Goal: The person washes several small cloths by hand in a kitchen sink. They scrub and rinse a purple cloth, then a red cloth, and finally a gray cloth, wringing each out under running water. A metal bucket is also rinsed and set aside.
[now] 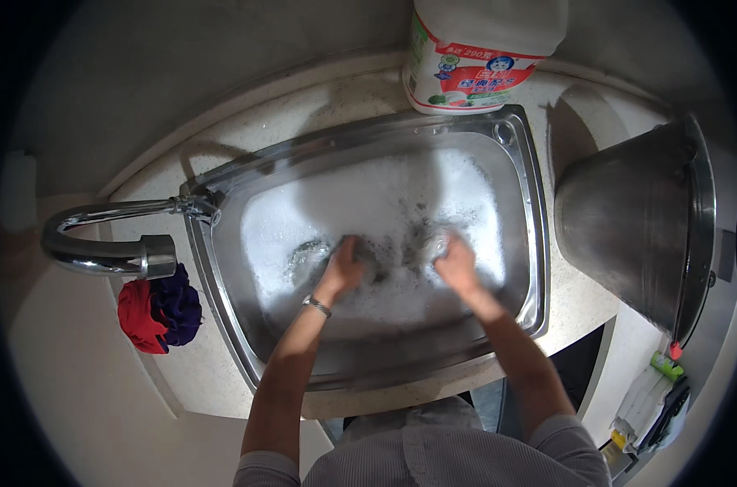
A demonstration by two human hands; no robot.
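A stainless-steel sink [537,243] holds water with white suds [362,182] on top. My left hand [344,268], with a metal bracelet at the wrist, is at the foam, its fingertips blurred and partly hidden. To its right my right hand [456,259] is at the foam too, beside a patch of splashing water. Dark gaps break the suds around and between both hands. Neither hand shows clearly whether it grips something, and the foam hides what lies beneath.
A chrome faucet [100,213] curves out over the left counter, above a bunched red and purple cloth [155,313]. Behind the sink stands a large white detergent jug [478,67] with a printed label. A large metal bucket [624,225] stands on the right. Bags [648,402] hang at the lower right.
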